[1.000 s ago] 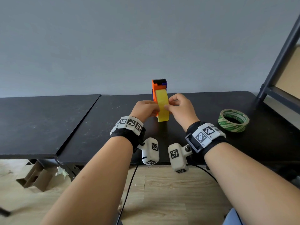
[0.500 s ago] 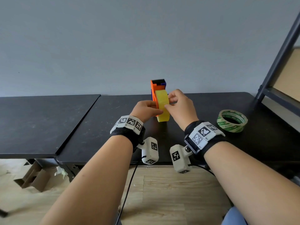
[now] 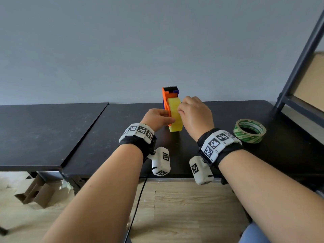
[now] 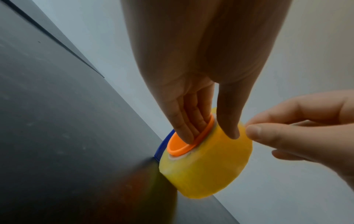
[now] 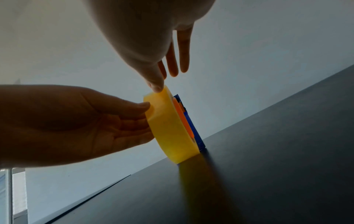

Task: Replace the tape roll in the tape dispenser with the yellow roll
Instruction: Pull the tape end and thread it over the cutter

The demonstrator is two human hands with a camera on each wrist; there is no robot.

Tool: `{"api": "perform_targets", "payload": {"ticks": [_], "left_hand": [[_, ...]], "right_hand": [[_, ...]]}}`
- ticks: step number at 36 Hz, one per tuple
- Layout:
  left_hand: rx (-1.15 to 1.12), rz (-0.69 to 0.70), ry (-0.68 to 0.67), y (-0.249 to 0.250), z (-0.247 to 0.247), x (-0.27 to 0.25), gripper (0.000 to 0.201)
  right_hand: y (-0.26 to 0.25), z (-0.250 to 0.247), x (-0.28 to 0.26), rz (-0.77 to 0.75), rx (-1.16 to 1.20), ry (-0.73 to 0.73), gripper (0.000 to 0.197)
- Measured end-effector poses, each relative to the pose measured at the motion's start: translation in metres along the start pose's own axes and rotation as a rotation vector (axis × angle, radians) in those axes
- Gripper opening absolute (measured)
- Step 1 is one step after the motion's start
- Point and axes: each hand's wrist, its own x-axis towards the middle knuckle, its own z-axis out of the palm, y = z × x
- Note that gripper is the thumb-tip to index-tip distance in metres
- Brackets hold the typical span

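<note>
The orange and blue tape dispenser [image 3: 169, 92] stands upright on the black table [image 3: 105, 137] with the yellow roll [image 3: 176, 127] on its orange hub [image 4: 178, 147]. My left hand [image 3: 169, 118] holds the roll from the left, fingers against the hub and thumb on the roll's outer face [image 4: 206, 166]. My right hand [image 3: 180, 110] pinches the roll's upper rim between thumb and forefinger [image 4: 247, 128]. In the right wrist view the thumb tip touches the top of the roll [image 5: 170, 128]. I cannot tell whether a loose tape end is lifted.
A green-printed tape roll [image 3: 249, 130] lies flat on the table to the right. A dark metal shelf frame [image 3: 298, 58] rises at the far right. A second black table [image 3: 43, 134] adjoins on the left. Cardboard lies on the floor below.
My right hand has shifted slightly up and left along the roll's rim. The dispenser, the roll and my left hand stay about where they were.
</note>
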Motion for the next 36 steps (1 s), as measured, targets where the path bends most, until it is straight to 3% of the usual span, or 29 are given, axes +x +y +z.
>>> {"api": "perform_targets", "payload": {"ticks": [15, 29, 36], "left_hand": [[0.011, 0.003, -0.044, 0.001, -0.007, 0.003, 0.025], [0.028, 0.005, -0.043, -0.001, -0.007, 0.001, 0.025], [0.025, 0.015, -0.030, -0.001, -0.006, 0.000, 0.024]], "right_hand": [[-0.003, -0.005, 0.011, 0.062, 0.106, -0.166, 0.018], [-0.010, -0.003, 0.015, -0.022, -0.057, -0.126, 0.010], [-0.005, -0.005, 0.011, 0.037, 0.054, -0.136, 0.016]]}}
